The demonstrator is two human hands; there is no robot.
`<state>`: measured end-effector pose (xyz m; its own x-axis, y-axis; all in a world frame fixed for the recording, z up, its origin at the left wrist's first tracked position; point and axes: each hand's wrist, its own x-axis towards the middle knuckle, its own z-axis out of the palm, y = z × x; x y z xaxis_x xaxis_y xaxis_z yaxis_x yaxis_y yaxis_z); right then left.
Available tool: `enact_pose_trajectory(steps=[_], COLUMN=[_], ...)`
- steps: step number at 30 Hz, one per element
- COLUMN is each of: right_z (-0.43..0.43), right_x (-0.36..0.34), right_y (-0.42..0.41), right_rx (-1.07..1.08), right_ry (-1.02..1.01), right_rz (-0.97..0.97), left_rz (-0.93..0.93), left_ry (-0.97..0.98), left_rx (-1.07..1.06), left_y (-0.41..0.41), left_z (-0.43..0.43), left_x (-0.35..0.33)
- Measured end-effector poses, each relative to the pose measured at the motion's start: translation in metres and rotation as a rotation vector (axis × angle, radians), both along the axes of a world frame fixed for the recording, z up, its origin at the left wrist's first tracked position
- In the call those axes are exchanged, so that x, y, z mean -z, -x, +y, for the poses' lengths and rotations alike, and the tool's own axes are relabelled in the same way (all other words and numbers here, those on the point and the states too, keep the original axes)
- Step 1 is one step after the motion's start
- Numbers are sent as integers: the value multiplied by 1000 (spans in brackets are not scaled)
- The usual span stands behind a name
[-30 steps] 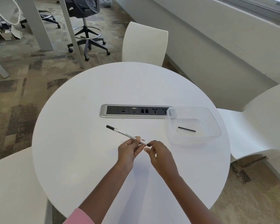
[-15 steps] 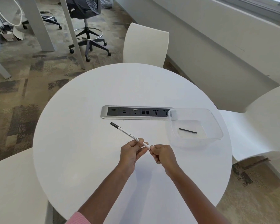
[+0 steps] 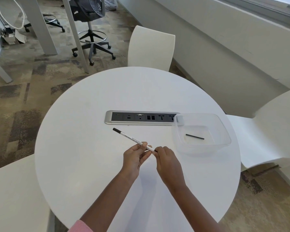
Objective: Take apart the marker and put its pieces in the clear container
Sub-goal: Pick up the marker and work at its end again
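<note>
Right hand [image 3: 166, 159] moved in, pinches marker [image 3: 129, 138] near end; left hand [image 3: 136, 156] grips barrel beside it. Axis runs far-left from hands. Container [image 3: 196, 114] beyond right hand, nearer it.

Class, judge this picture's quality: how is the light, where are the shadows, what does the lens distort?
Head view: soft, even light; faint shadow on the table beneath the left hand and right hand; wide lens stretches things near the edges; marker print too small to read.
</note>
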<state>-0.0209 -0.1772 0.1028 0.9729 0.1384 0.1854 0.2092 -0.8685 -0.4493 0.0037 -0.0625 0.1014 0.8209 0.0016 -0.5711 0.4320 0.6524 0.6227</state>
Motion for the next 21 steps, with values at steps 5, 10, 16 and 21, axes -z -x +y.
enact_pose_trajectory(steps=[5, 10, 16, 21], right_z=[-3, -9, -8, -10], right_x=[2, -7, -14, -5], right_y=[-5, -10, -11, -3], right_rx=[87, 284, 292, 177], right_ry=[-249, -873, -893, -481], right_rz=[163, 646, 676, 251], left_rz=[-5, -22, -12, 5], left_ry=[-4, -60, -1, 19], left_rx=[16, 51, -16, -61], left_y=[6, 11, 3, 1], left_z=[-2, -4, -2, 4], left_x=[1, 3, -3, -4])
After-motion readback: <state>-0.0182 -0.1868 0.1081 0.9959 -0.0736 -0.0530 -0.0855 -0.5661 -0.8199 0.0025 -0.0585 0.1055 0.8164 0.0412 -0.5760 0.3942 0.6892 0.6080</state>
